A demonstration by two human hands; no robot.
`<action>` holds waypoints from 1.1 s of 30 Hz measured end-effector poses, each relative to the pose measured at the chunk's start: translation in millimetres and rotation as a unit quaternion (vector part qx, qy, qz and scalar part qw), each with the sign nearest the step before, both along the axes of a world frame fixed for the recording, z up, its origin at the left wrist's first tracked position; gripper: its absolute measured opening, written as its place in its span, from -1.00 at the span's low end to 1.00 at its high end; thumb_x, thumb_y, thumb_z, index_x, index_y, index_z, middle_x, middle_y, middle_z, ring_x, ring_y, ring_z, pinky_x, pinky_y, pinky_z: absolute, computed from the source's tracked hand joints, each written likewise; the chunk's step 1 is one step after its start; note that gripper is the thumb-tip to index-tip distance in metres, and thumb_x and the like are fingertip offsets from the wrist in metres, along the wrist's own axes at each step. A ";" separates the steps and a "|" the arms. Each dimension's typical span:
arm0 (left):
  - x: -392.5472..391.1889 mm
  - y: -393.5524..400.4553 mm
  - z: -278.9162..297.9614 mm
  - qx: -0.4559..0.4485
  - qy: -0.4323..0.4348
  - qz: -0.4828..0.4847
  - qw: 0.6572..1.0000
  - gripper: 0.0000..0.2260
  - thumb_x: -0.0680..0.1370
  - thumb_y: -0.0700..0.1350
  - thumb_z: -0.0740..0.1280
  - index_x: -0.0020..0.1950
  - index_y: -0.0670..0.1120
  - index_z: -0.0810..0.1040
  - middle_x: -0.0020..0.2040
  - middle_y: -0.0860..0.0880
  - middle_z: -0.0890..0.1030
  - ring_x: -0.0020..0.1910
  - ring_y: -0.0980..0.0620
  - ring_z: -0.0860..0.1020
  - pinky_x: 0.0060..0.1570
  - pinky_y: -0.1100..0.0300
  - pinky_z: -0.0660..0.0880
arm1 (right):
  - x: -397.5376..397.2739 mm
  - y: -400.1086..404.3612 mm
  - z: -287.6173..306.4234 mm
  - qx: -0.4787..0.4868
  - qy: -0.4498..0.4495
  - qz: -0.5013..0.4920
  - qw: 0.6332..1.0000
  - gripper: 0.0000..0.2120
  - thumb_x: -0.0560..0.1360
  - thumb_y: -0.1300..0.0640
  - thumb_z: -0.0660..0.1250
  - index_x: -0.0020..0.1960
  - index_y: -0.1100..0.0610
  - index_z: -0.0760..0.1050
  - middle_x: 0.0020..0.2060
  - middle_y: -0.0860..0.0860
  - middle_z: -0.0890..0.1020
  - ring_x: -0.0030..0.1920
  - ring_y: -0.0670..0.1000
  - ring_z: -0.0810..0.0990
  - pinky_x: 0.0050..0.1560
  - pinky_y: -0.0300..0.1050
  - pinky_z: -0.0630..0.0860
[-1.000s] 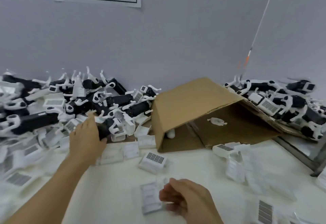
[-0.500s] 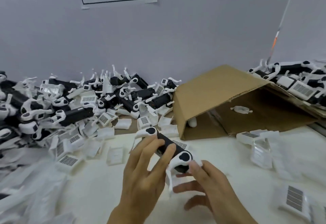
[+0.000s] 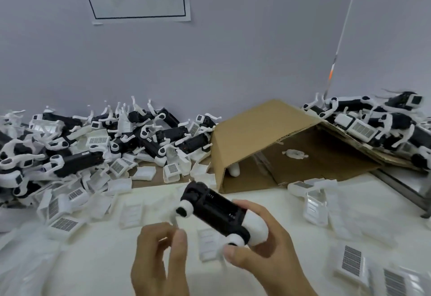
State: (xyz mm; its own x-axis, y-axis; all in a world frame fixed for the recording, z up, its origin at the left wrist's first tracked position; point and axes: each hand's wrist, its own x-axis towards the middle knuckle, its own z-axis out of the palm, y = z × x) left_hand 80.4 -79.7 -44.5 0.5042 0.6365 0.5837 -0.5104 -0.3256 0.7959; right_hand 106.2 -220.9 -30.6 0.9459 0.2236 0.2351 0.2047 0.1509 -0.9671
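My right hand (image 3: 268, 256) grips a black toy body with white rounded ends (image 3: 214, 209), held tilted above the white table (image 3: 93, 260). Its fingers wrap the near white end and the thumb sits underneath. My left hand (image 3: 158, 263) is just left of it, thumb and fingers pinching a thin white leg (image 3: 174, 220) that hangs from the body's far end. The leg is blurred.
A heap of black-and-white toy bodies (image 3: 81, 151) fills the back left, and another heap (image 3: 373, 123) the back right. A tipped cardboard box (image 3: 263, 127) lies between them. White barcode covers (image 3: 352, 262) and clear lids (image 3: 133, 214) litter the table.
My left hand took a body from the left heap and brought it to the middle. My right hand now grips it, and my left hand has shifted to its white leg.
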 end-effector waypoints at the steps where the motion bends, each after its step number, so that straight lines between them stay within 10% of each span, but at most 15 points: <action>1: -0.5 -1.3 0.1 -0.061 0.036 -0.016 0.997 -0.80 0.44 0.04 0.40 -0.30 -0.04 0.55 -0.32 -0.15 0.58 -0.31 0.06 0.52 -0.24 0.46 0.39 | -2.4 1.1 -0.9 -0.014 -0.012 0.000 1.000 -0.43 0.11 0.08 0.57 0.11 -0.19 0.63 0.06 -0.06 0.71 0.08 -0.03 0.69 0.01 -0.24 0.58; 8: 5.6 -4.7 0.8 -0.159 0.212 -0.177 0.948 -0.67 0.52 0.09 0.28 -0.34 0.09 0.73 -0.29 0.01 0.68 -0.24 -0.05 0.49 -0.22 0.12 0.39 | -9.6 5.3 -5.6 -0.052 0.030 -0.044 0.997 -0.50 0.10 0.17 0.52 0.05 -0.01 0.64 -0.07 -0.08 0.73 -0.07 -0.05 0.72 -0.11 -0.24 0.61; 12: 6.1 -0.2 -2.4 -0.165 0.168 -0.311 0.921 -0.85 0.39 0.11 0.48 -0.15 0.09 0.78 -0.11 -0.09 0.76 -0.06 0.03 0.71 -0.14 0.35 0.56 | -26.4 22.8 8.6 -0.104 0.021 -0.015 0.994 -0.62 0.12 0.00 0.49 -0.05 -0.09 0.69 -0.04 -0.17 0.74 0.05 -0.13 0.69 0.04 -0.37 0.54; 14: 6.0 7.1 -10.7 -0.123 0.159 -0.367 0.908 -0.51 0.22 0.34 0.53 0.02 0.08 0.76 0.02 -0.09 0.75 0.05 0.02 0.71 -0.06 0.37 0.56 | -49.8 27.2 7.6 -0.040 0.004 0.071 0.997 -0.36 0.41 0.16 0.39 -0.14 -0.69 0.41 0.30 0.26 0.58 0.42 0.21 0.45 0.34 -0.54 0.18; 15: 6.9 9.4 -11.8 -0.107 0.161 -0.377 0.906 -0.41 0.19 0.44 0.51 0.05 0.10 0.75 0.03 -0.07 0.75 0.07 0.02 0.70 -0.03 0.35 0.55 | -51.6 24.5 6.7 -0.015 0.002 0.062 0.998 -0.09 0.41 0.61 0.14 -0.21 0.62 -0.75 0.38 0.51 0.34 0.50 0.40 0.21 0.31 -0.64 -0.09; 16: 8.7 11.8 -12.2 -0.088 0.163 -0.382 0.905 -0.38 0.18 0.50 0.48 0.05 0.12 0.75 0.03 -0.06 0.75 0.08 0.02 0.70 -0.01 0.35 0.54 | -42.8 22.8 9.4 -0.034 0.022 0.087 0.995 0.02 0.46 -0.44 -0.11 0.40 0.46 0.37 0.37 0.54 0.34 0.49 0.41 0.23 0.17 -0.73 -0.12; 17: 7.5 12.0 -12.7 -0.075 0.162 -0.388 0.904 -0.38 0.19 0.52 0.46 0.05 0.13 0.74 0.02 -0.06 0.75 0.08 0.02 0.70 -0.01 0.35 0.54 | -34.8 22.8 10.6 -0.053 0.033 0.063 0.996 -0.44 0.38 -0.03 0.45 0.31 0.21 0.57 0.24 0.35 0.59 0.37 0.24 0.49 0.17 -0.66 0.20; 18: 7.2 11.5 -13.1 -0.070 0.160 -0.390 0.904 -0.39 0.21 0.52 0.45 0.06 0.14 0.74 0.02 -0.05 0.75 0.08 0.02 0.70 0.00 0.34 0.54 | -23.9 20.6 10.3 -0.104 -0.023 0.026 0.994 -0.55 0.22 -0.09 0.53 0.12 -0.12 0.67 0.03 0.07 0.74 0.14 0.03 0.68 0.03 -0.56 0.42; 25: 4.8 8.0 -13.1 -0.143 0.153 -0.399 0.893 -0.49 0.25 0.34 0.50 0.10 0.11 0.71 0.09 -0.06 0.73 0.13 -0.02 0.69 0.03 0.19 0.60 | -18.3 7.8 -5.6 -0.175 -0.102 0.021 0.979 -0.48 0.17 -0.03 0.58 0.09 -0.34 0.57 -0.01 -0.24 0.71 -0.02 -0.19 0.70 -0.08 -0.41 0.53; 33: 13.2 14.9 -22.3 0.123 0.094 -0.208 0.966 -0.61 0.34 0.04 0.55 0.17 0.10 0.69 0.14 0.10 0.71 0.23 0.12 0.61 0.18 0.29 0.53 | -4.0 2.0 -12.6 -0.214 -0.073 -0.077 0.971 -0.20 0.38 0.29 0.53 0.33 -0.41 0.34 0.32 -0.50 0.36 0.34 -0.42 0.34 0.14 -0.37 0.48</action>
